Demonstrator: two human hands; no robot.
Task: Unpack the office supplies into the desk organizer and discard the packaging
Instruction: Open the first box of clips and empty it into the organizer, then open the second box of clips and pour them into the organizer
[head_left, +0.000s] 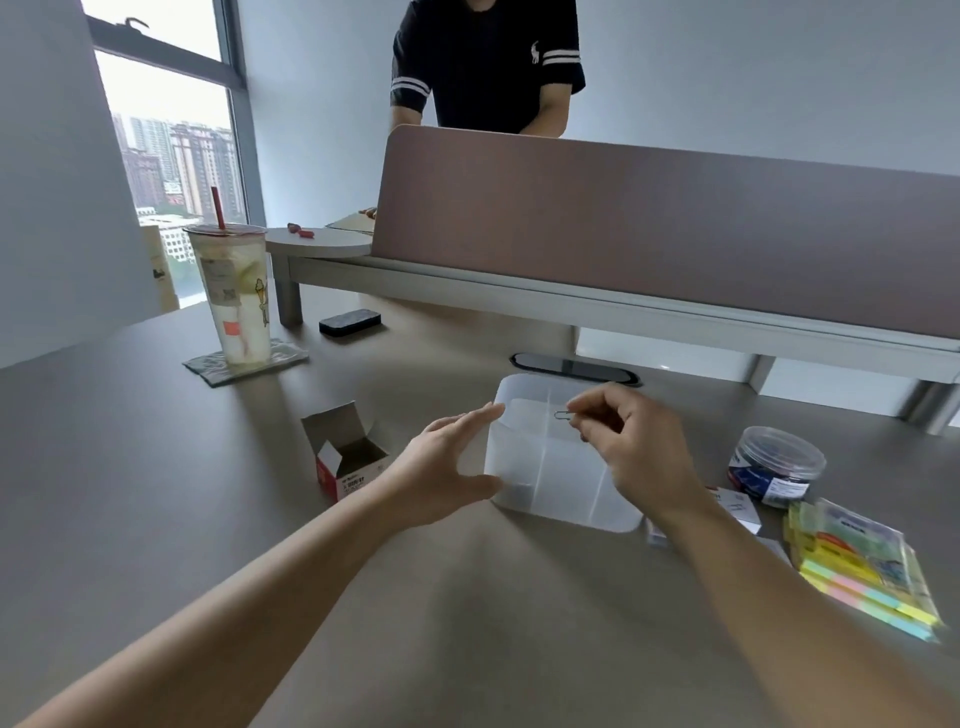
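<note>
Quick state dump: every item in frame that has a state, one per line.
Translucent white plastic desk organizer: upright, open-topped, contents unclear.
Small red-and-white cardboard box: flaps open, looks empty.
Metal paper clip: pinched above the organizer.
Right hand: pinching the clip.
Left hand: open, fingers on the organizer's side.
Round clear plastic tub: lid on.
Tall plastic drink cup: lidded, straw in.

The organizer (561, 467) in front of me is frosted, milky white. My bench (156, 467) is a flat grey-brown. The open box (348, 457) beside it is red and white outside, plain brown card inside. The sticky notes (867, 577) run in bands of yellow, pink, blue and green. The round tub (779, 465) is clear with a blue and white label. The cup (236, 296) holds a pale yellow-green drink with a red straw (218, 208). The divider (649, 228) is dusty mauve-brown.
</note>
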